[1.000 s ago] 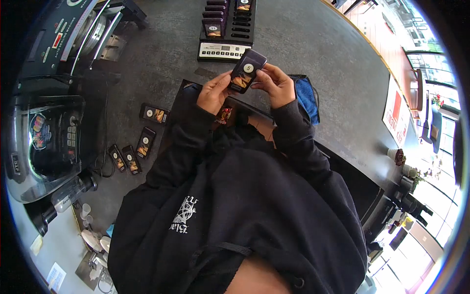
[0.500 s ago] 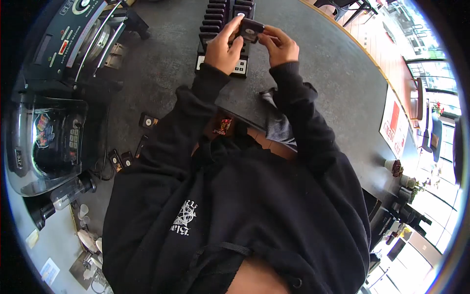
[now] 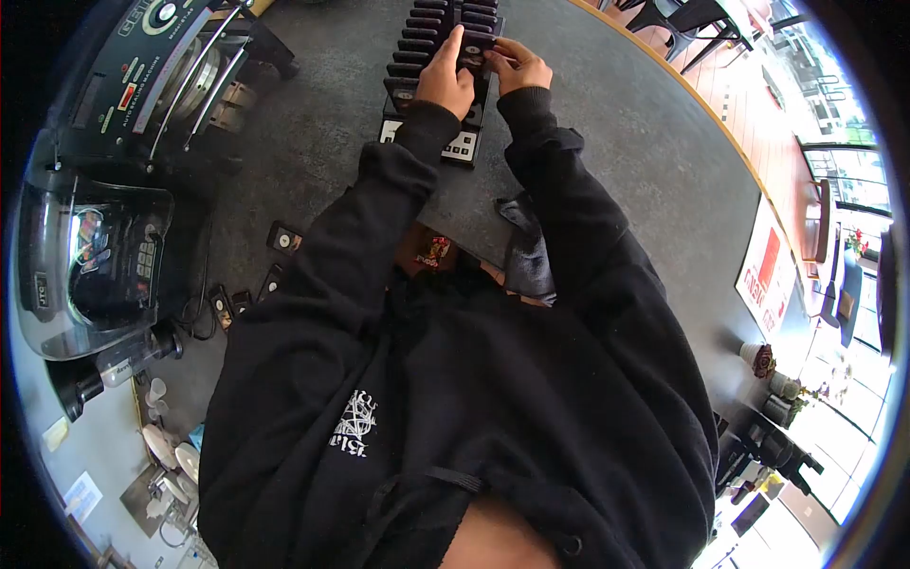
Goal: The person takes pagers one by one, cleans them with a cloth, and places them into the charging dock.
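Between my two hands is a black restaurant pager (image 3: 475, 52) with a round light mark on its face. The fingers of my left hand (image 3: 445, 83) are closed at its left edge; those of my right hand (image 3: 523, 70) pinch its right edge. It stands upright over the right row of a black pager dock (image 3: 482, 114). Whether its lower edge sits in a slot is hidden. Several more pagers (image 3: 410, 57) stand in the dock's left row. A white keypad (image 3: 462, 147) is on the dock's near end.
Several loose pagers (image 3: 284, 237) lie on the dark counter (image 3: 654, 180) to the left. A sealing machine (image 3: 133, 81) and a blender with a clear cover (image 3: 95, 275) stand at the far left. A grey cloth (image 3: 529, 256) hangs over the counter's near edge.
Both hands have moved slightly left with the pager, bringing it over the dock's right row. The pager has gone from tilted to more upright. My right hand has come closer to my left.
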